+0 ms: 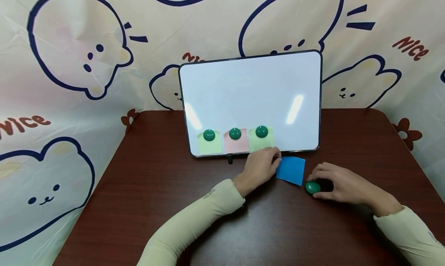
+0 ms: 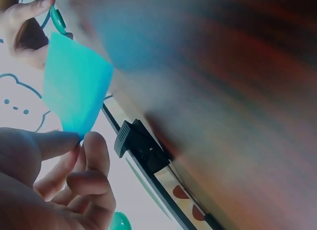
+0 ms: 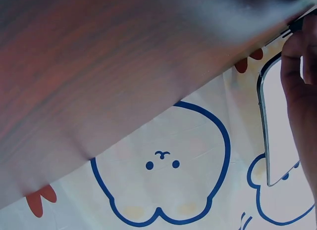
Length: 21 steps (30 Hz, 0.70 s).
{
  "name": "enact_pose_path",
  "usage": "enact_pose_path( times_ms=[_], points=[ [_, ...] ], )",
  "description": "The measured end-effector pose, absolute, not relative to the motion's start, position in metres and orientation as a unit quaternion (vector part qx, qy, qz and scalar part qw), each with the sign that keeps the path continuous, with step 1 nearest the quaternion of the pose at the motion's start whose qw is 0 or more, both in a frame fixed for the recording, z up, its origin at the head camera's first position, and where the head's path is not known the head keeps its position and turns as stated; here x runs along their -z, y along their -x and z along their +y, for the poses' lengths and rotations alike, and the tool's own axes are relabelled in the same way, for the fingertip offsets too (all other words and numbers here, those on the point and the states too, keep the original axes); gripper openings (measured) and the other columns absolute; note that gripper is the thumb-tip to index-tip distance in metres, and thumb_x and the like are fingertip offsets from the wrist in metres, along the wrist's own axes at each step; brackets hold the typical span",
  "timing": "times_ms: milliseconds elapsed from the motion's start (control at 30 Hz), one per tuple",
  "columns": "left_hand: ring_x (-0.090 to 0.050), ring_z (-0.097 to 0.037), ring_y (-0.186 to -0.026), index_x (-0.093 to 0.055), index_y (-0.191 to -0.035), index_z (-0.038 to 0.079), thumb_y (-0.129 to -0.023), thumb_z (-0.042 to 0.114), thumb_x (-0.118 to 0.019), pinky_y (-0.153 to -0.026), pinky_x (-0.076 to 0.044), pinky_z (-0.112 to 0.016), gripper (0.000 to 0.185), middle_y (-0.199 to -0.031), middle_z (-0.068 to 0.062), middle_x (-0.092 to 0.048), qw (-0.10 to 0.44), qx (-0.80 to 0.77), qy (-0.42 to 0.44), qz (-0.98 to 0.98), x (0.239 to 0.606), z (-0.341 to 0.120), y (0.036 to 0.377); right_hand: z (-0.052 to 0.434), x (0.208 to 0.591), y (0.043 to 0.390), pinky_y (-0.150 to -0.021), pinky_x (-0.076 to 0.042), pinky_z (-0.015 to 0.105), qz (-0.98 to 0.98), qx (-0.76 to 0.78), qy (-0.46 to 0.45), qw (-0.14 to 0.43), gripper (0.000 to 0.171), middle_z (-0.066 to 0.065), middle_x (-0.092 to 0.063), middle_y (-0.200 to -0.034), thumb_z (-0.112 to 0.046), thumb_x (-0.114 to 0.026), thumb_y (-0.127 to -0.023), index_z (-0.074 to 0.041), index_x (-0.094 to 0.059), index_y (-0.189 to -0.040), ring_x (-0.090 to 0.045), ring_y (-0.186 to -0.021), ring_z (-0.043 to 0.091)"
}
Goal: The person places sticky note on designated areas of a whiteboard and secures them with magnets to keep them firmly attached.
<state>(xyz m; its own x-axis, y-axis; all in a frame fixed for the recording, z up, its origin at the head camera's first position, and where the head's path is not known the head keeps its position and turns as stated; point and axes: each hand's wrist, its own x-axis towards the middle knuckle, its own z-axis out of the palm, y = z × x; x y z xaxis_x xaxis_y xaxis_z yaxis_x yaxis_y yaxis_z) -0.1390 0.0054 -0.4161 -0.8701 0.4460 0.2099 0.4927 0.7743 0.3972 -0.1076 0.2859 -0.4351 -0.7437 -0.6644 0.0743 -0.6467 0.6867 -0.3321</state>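
My left hand (image 1: 258, 166) pinches one corner of a blue sticky note (image 1: 291, 171) between thumb and fingers, just below the whiteboard's lower edge. In the left wrist view the blue note (image 2: 74, 84) stands out from the fingertips. To its right, my right hand (image 1: 344, 183) holds a round green magnet (image 1: 313, 187) between thumb and fingers, low over the table. The whiteboard (image 1: 250, 92) bears three notes in a row along its bottom: green (image 1: 210, 147), pink (image 1: 237, 145) and green (image 1: 260, 143). A green domed magnet sits at the top of each.
Behind the dark brown table (image 1: 146, 188) hangs a cartoon-print cloth (image 1: 76, 119). The whiteboard leans upright near the table's back, with a black clip-like foot (image 2: 143, 146) at its lower edge. Light glares off its surface.
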Motion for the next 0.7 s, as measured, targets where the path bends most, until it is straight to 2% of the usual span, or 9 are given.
enact_pose_path(
  times_ms=[133, 333, 700],
  points=[
    [-0.061, -0.003, -0.07, -0.071, -0.103, 0.018, -0.098, 0.025, -0.064, -0.057, -0.043, -0.014, 0.01, -0.092, 0.006, -0.072, 0.084, 0.229, 0.248, -0.938, 0.417, -0.001, 0.138, 0.283, 0.437, 0.107, -0.084, -0.056, 0.029, 0.915, 0.178, 0.361, 0.014, 0.037, -0.029, -0.056, -0.11, -0.048, -0.082, -0.078, -0.043, -0.065, -0.111, -0.052, -0.099, -0.007],
    [-0.068, -0.007, -0.082, -0.07, -0.106, 0.018, -0.099, 0.021, -0.063, -0.067, -0.052, -0.016, 0.01, -0.1, 0.004, -0.072, 0.122, 0.259, 0.253, -0.924, 0.418, -0.01, 0.138, 0.279, 0.437, 0.106, -0.083, -0.054, 0.028, 0.911, 0.186, 0.367, 0.019, 0.036, -0.03, -0.056, -0.109, -0.051, -0.079, -0.081, -0.043, -0.064, -0.113, -0.053, -0.096, -0.007],
    [-0.067, -0.008, -0.076, -0.071, -0.103, 0.015, -0.099, 0.022, -0.063, -0.065, -0.052, -0.017, 0.011, -0.099, 0.001, -0.073, 0.151, 0.286, 0.245, -0.914, 0.416, -0.019, 0.141, 0.257, 0.433, 0.109, -0.083, -0.055, 0.032, 0.909, 0.175, 0.379, 0.014, 0.035, -0.026, -0.059, -0.11, -0.048, -0.079, -0.082, -0.04, -0.065, -0.114, -0.055, -0.098, -0.003]
  ],
)
